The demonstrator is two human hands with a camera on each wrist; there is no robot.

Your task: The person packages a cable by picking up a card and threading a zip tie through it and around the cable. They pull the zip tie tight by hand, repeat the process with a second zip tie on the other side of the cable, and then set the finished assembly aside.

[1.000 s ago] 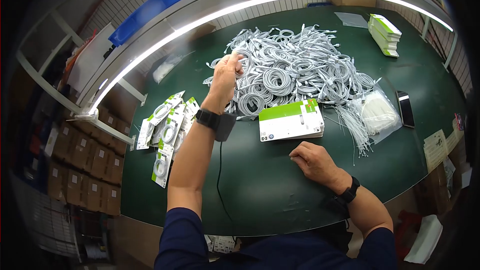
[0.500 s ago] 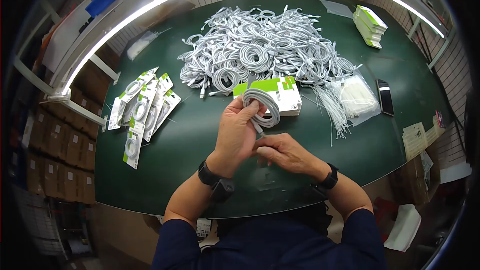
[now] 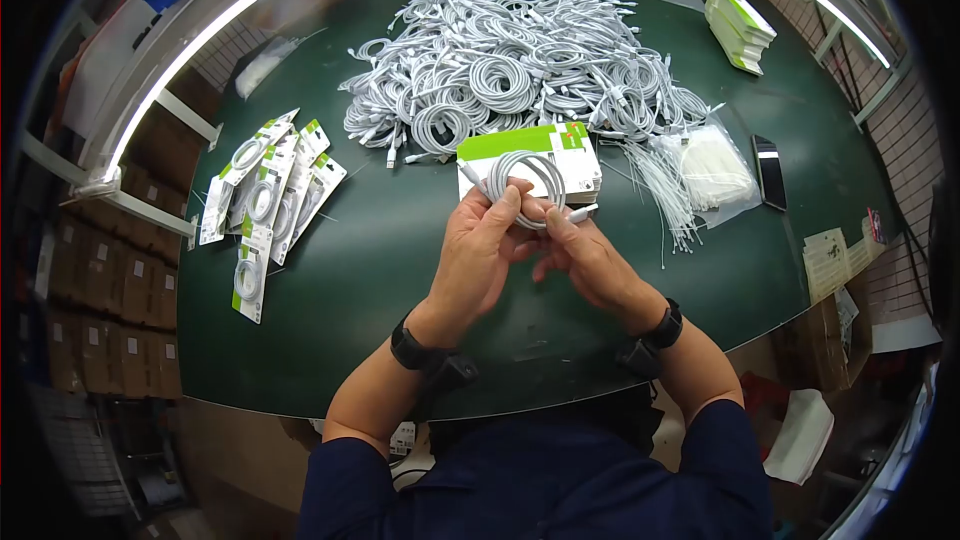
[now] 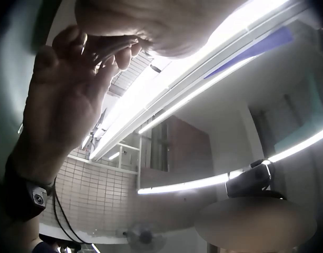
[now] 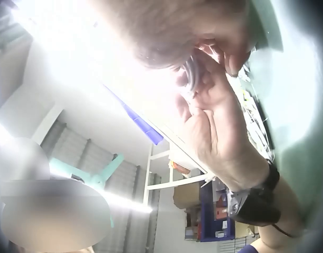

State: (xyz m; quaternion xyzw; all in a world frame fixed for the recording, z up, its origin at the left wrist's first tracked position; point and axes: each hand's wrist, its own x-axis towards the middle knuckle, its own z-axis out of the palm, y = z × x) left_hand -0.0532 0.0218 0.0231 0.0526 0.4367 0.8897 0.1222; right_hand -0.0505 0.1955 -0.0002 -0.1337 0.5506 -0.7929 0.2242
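Observation:
A coiled white-grey cable [image 3: 541,169] is held up between both hands in the head view, in front of a stack of white and green package cards [image 3: 578,154]. My left hand [image 3: 472,245] pinches the coil's lower left with thumb and fingers. The right hand [image 3: 592,258] grips its lower right side, near a white connector end that sticks out to the right. In the right wrist view part of the cable [image 5: 192,75] shows between the hands. The left wrist view shows both hands close together, with the cable mostly hidden.
A big heap of coiled cables [image 3: 520,60] covers the table's far middle. Packed cable cards [image 3: 262,202] lie at left. On the right are loose zip ties [image 3: 660,190], a bag of white ties [image 3: 715,172], a phone [image 3: 769,172] and more stacked cards [image 3: 738,30].
The left hand has come from the heap toward me with a coiled cable. My right hand, which lay on the table, has risen and now holds the coil too.

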